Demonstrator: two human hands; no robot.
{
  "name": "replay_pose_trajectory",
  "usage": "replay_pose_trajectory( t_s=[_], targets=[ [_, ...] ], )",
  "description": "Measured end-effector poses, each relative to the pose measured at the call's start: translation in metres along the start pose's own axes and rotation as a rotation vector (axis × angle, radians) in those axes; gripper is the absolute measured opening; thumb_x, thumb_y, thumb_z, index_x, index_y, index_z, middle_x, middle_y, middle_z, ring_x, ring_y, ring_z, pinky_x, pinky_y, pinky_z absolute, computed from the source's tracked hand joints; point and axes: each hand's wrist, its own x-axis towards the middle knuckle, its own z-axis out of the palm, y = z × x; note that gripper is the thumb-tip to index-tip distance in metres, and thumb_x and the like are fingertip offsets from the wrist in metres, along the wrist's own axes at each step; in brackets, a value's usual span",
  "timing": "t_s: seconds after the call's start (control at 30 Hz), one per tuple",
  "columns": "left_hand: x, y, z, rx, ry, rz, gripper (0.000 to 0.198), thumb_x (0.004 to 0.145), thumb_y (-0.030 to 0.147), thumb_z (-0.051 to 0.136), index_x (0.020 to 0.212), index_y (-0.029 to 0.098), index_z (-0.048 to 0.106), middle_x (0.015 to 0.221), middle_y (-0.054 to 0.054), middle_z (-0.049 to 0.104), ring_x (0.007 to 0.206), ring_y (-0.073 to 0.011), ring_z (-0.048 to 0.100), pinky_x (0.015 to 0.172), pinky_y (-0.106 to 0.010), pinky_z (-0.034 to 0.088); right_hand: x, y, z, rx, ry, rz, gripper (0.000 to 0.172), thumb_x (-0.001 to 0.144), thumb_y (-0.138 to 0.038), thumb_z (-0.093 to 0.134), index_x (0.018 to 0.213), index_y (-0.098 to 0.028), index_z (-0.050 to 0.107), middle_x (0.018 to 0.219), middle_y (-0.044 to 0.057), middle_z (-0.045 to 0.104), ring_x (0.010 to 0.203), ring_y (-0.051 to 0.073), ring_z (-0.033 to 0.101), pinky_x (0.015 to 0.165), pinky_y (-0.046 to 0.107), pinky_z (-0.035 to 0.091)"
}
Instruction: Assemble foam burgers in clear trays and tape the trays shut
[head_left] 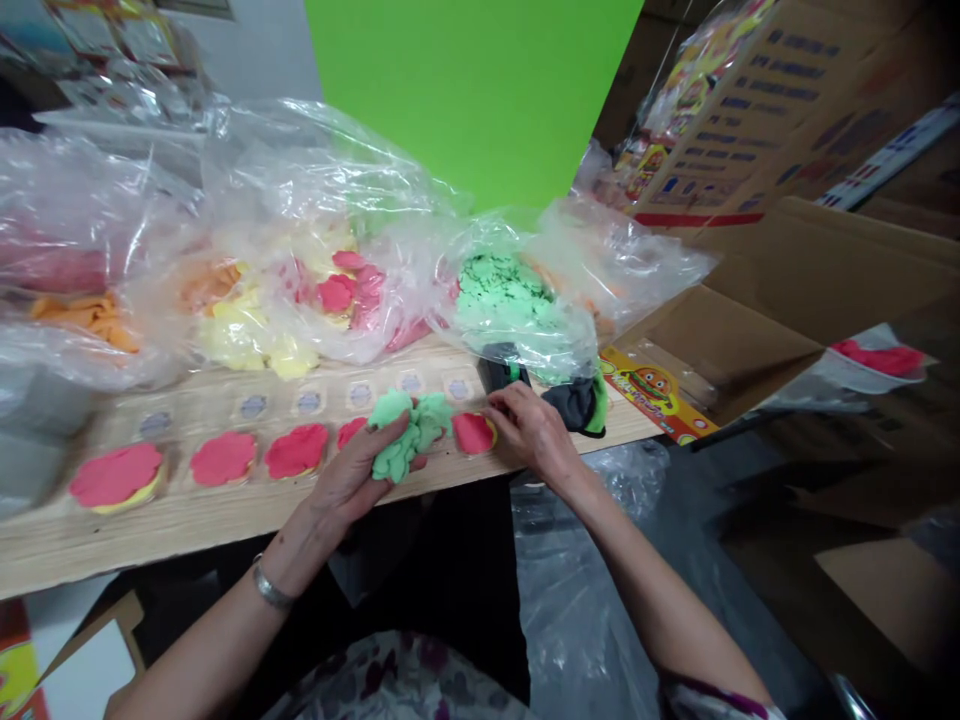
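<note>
A bunch of thin, soft light-green pieces (405,440) lies in my left hand (356,470), whose fingers are closed around it. My right hand (536,430) is just right of the rightmost clear plastic tray, its fingers curled and pinched near the edge of a red-pink piece (471,433) with yellow beneath it. What those fingertips hold, if anything, is hidden. To the left stands a row of similar clear trays, each with a pink scalloped piece (223,458) over a yellow layer. My left hand partly covers one pink piece.
Clear plastic bags hold orange, yellow (255,335), pink (337,293) and green pieces (510,295) along the back of the wooden table (45,545). A dark grey and green fabric item (577,405) lies by the right end, beside a cardboard box (750,330) and a printed burger card (652,395). A green panel (472,90) stands behind.
</note>
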Motion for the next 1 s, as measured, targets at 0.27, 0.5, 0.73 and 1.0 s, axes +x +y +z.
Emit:
replay_pose_trajectory(
  t_s=[0.27, 0.5, 0.73, 1.0],
  targets=[
    [-0.009, 0.010, -0.009, -0.003, 0.028, 0.047, 0.031, 0.083, 0.012, 0.061, 0.114, 0.016, 0.061, 0.105, -0.010, 0.070, 0.080, -0.0184, 0.070, 0.058, -0.023, 0.060, -0.017, -0.007, 0.029, -0.379, -0.038, 0.049, 0.019, 0.091, -0.015, 0.044, 0.083, -0.017, 0.061, 0.094, 0.009, 0.058, 0.089, 0.019, 0.055, 0.068, 0.026, 0.040],
    [-0.010, 0.007, -0.006, 0.002, 0.023, 0.043, 0.028, 0.080, 0.013, 0.064, 0.109, 0.015, 0.064, 0.103, -0.011, 0.070, 0.082, -0.0199, 0.070, 0.058, -0.023, 0.059, -0.021, -0.011, 0.027, -0.432, -0.021, 0.117, 0.019, 0.089, -0.011, 0.043, 0.083, -0.017, 0.060, 0.091, 0.009, 0.060, 0.084, 0.018, 0.057, 0.062, 0.026, 0.038],
    [-0.006, -0.001, 0.003, 0.011, -0.001, 0.008, 0.022, 0.076, 0.014, 0.070, 0.098, 0.015, 0.067, 0.094, -0.005, 0.071, 0.076, -0.0172, 0.069, 0.058, -0.023, 0.058, -0.013, -0.023, 0.014, 0.204, 0.092, 0.234, 0.030, 0.086, -0.040, 0.057, 0.105, -0.016, 0.062, 0.099, 0.009, 0.065, 0.085, 0.019, 0.061, 0.073, 0.029, 0.047],
    [-0.003, -0.002, 0.006, -0.003, -0.036, -0.011, 0.024, 0.075, 0.017, 0.071, 0.099, 0.017, 0.067, 0.097, -0.006, 0.071, 0.081, -0.0199, 0.069, 0.058, -0.024, 0.058, -0.004, -0.032, 0.018, 1.196, -0.022, 0.560, 0.036, 0.068, -0.048, 0.073, 0.086, -0.019, 0.062, 0.074, 0.000, 0.066, 0.056, 0.011, 0.060, 0.051, 0.023, 0.049]
  ],
)
